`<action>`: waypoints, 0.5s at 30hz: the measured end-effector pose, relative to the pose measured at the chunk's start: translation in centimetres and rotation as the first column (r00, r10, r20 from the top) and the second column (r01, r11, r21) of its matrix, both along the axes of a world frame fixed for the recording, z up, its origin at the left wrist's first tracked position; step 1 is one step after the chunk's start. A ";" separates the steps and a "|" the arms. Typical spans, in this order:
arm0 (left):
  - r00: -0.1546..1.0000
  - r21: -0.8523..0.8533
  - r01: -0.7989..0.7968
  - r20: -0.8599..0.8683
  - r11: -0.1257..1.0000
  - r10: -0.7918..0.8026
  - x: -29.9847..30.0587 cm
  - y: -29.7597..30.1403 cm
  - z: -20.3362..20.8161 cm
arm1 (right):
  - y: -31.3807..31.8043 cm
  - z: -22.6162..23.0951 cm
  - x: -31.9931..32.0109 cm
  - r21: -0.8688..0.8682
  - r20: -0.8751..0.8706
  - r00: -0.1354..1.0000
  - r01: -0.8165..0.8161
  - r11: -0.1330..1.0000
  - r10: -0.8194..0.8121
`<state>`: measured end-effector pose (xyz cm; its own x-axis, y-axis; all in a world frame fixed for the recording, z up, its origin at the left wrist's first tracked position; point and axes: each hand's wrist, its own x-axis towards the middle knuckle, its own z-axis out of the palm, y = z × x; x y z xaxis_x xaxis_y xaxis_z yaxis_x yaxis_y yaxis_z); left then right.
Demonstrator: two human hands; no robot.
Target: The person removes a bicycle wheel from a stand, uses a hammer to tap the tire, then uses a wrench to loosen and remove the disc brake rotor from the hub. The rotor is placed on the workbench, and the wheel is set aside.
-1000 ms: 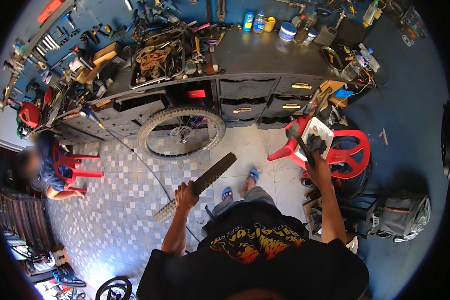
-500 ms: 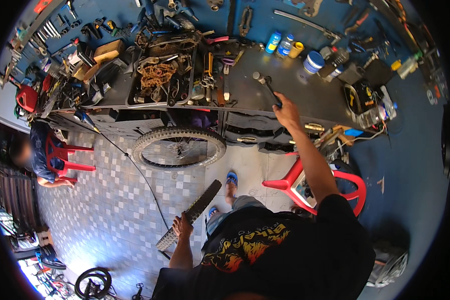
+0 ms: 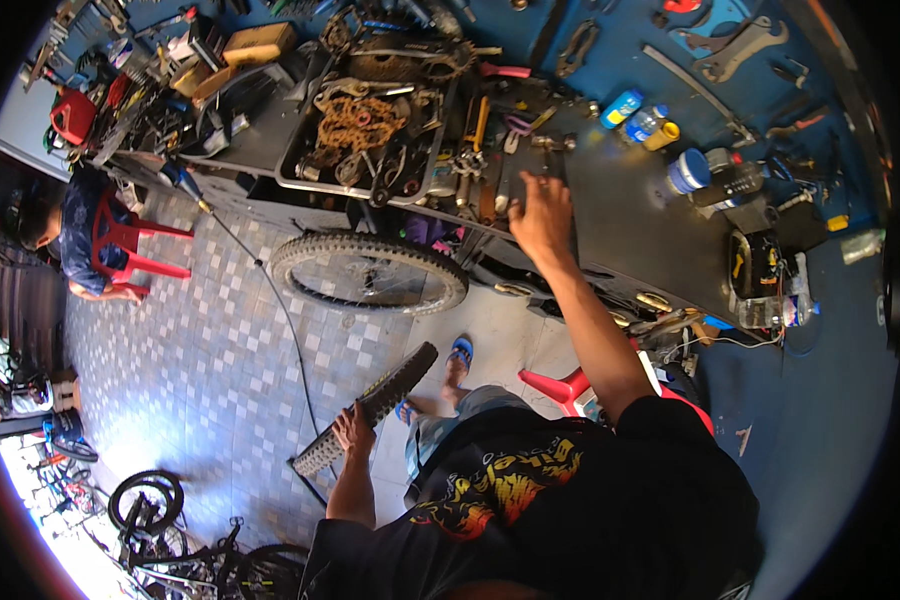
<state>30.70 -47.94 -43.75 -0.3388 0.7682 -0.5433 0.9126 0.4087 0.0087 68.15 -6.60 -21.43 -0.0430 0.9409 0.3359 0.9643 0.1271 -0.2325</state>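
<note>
Tyre (image 3: 400,384) sits gripped in left hand (image 3: 353,431); right hand (image 3: 544,218), fingers spread, seemingly tends the hammer (image 3: 552,143) at twelve o'clock; lifting needs curled fingers.

Pours in hard and white from the near left, clipping to blank there and turning the bicycles (image 3: 117,500) nearly to silhouette. Spills bluish glare across the near-left tiled floor (image 3: 230,375), washing out the checks, then evens to moderate brightness farther off. Sinks to deep shadow beneath the bench (image 3: 635,235); leaves a dull sheen on top. Swallows most folds in the black shirt (image 3: 660,500). Reads fairly crisp mid-scene, down to tread on the upright wheel (image 3: 300,270); softens outward. Bows the bench's front edge, squeezes shapes toward the rim, ends in black corners.
</note>
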 end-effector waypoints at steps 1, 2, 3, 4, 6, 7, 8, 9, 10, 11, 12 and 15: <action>1.000 0.058 0.018 -0.009 0.998 -0.017 -0.2 0.0 0.0 | -1.0 -0.7 -1.9 0.106 -0.085 0.975 -0.196 0.975 0.205; 1.000 0.070 0.026 -0.014 0.997 -0.025 -0.3 0.0 0.0 | -2.3 -1.9 -4.1 -0.123 -0.229 0.931 -0.319 0.940 0.286; 1.000 0.043 0.019 0.014 0.999 -0.019 -0.5 0.1 0.0 | -3.2 -3.4 -6.4 -0.187 -0.399 0.825 -0.500 0.846 0.399; 0.999 0.053 0.029 0.014 0.998 -0.030 -0.6 0.1 0.1 | -3.5 -5.1 -8.6 -0.344 -0.325 0.846 -0.522 0.781 0.423; 0.999 0.067 0.050 0.003 0.996 -0.050 -0.9 0.1 0.4 | -3.1 -8.9 -12.7 -0.496 -0.220 0.843 -0.530 0.687 0.491; 0.999 0.002 0.028 0.020 1.000 -0.028 -1.0 0.1 0.6 | -2.4 -10.9 -14.5 -0.584 -0.133 0.856 -0.475 0.658 0.499; 0.999 0.024 -0.005 0.049 1.000 0.004 -1.0 -0.1 0.9 | -1.3 -12.8 -16.0 -0.699 -0.147 0.897 -0.393 0.598 0.418; 0.999 0.037 0.003 0.045 0.999 -0.005 -1.0 -0.2 1.0 | -0.4 -14.5 -17.1 -0.670 -0.174 0.903 -0.401 0.624 0.393; 0.999 0.028 0.015 0.040 0.999 -0.016 -1.2 -0.5 1.4 | 0.2 -16.0 -18.4 -0.663 -0.188 0.918 -0.380 0.645 0.348; 0.999 -0.028 0.022 0.030 0.999 -0.021 -1.5 -0.8 1.7 | 0.4 -17.4 -19.5 -0.688 -0.180 0.940 -0.330 0.646 0.288; 0.999 0.004 0.043 0.016 0.999 -0.043 -1.5 -1.2 1.9 | 0.7 -18.6 -20.2 -0.738 -0.193 0.942 -0.323 0.592 0.273; 0.993 0.057 0.095 0.064 0.994 -0.099 -2.4 -2.9 2.1 | -1.3 -21.5 -20.8 -0.642 -0.068 0.959 -0.253 0.724 0.274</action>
<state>28.29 -50.84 -41.63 -0.2252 0.8242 -0.5195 0.9447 0.3153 0.0907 47.40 -7.85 -42.94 -0.3217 0.8819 -0.3447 0.9223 0.2094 -0.3250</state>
